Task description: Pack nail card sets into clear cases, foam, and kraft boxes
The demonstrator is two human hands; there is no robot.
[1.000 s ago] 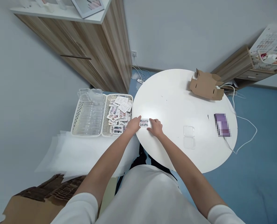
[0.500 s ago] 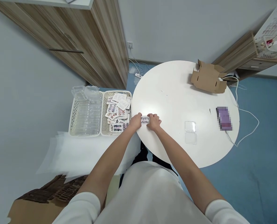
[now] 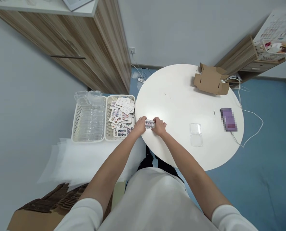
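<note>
A small white card of press-on nails [image 3: 149, 124], set in two rows, is held at the left edge of the round white table [image 3: 172, 112]. My left hand [image 3: 140, 125] grips its left end. Its right end is pinched by my right hand [image 3: 159, 126]. To the right, a clear plastic case [image 3: 196, 134] lies opened out flat on the tabletop. Just left of my left hand, a cream basket [image 3: 120, 96] contains a loose pile of similar nail cards [image 3: 123, 110]. Beside it, another cream basket [image 3: 75, 123] is filled with clear plastic cases [image 3: 91, 118].
An unfolded cardboard box [image 3: 210, 80] stands at the table's far right. Nearer lies a purple, pixelated object [image 3: 229, 119] with a white cable [image 3: 256, 114] around it. White sheets [image 3: 85, 160] lie below the baskets. A wood-grain cabinet [image 3: 104, 48] rises behind them.
The view has shifted slightly, so the table's right side sits a little further left. Both hands keep their hold on the nail card, with hardly any movement.
</note>
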